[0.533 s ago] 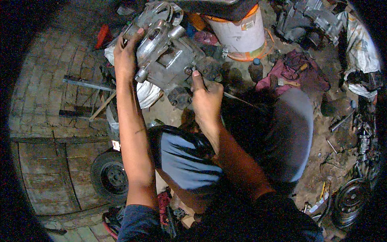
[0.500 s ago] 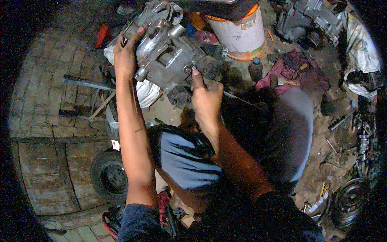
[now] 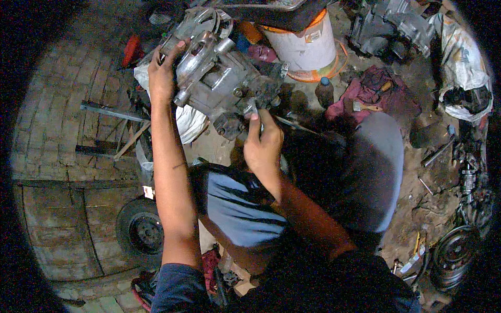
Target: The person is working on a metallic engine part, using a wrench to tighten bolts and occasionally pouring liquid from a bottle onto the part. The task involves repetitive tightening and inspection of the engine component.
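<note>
A grey cast-metal mechanical housing with tubes, bolt bosses and open rings at its far end sits in front of me. My left hand grips its upper left side, the thumb lying over the metal. At the dark, greasy near-right end, my right hand has its thumb and fingers closed around a small shiny metal piece. Whether that piece is loose or fixed to the housing I cannot tell. Just above it a round bolt head shows.
A white bucket with an orange rim carries a black tray. Right of it are a blue-capped bottle, a maroon cloth and another metal casing. A tyre stands lower left; a steel wheel rim lies lower right.
My right hand has drawn back slightly from the bolt toward me, showing the shiny piece at its thumb. My left hand keeps its grip. The view has shifted a little.
</note>
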`<state>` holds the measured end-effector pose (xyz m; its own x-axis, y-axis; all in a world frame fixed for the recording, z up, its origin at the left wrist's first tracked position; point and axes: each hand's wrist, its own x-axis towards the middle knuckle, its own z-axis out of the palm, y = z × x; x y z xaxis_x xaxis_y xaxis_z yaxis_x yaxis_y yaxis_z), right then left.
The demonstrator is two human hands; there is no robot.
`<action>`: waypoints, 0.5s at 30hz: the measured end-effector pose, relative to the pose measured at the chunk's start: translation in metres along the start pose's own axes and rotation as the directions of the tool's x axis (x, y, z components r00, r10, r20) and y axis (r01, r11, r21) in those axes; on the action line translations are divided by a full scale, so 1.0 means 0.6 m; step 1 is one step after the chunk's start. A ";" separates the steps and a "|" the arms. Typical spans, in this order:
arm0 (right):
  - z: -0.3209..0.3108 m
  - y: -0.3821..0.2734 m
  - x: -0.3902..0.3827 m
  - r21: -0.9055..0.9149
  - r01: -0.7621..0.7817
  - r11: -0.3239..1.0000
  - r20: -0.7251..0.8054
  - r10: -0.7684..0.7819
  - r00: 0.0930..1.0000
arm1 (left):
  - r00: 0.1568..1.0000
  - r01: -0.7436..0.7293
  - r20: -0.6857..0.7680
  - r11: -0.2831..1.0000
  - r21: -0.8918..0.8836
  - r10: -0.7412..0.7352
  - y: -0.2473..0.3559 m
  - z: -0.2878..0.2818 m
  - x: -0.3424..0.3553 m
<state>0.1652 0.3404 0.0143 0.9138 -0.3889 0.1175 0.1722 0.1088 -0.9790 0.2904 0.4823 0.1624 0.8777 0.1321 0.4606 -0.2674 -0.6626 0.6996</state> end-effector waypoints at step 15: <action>-0.063 -0.035 0.039 -0.325 0.511 0.796 0.061 -0.522 0.851 | 1.000 -0.016 -0.024 0.982 -0.191 0.011 -0.005 0.011 -0.010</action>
<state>0.1688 0.2947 0.0314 0.7104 -0.3317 0.6207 0.4842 -0.4097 -0.7731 0.2886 0.4788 0.1544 0.8647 0.1426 0.4816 -0.3521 -0.5118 0.7836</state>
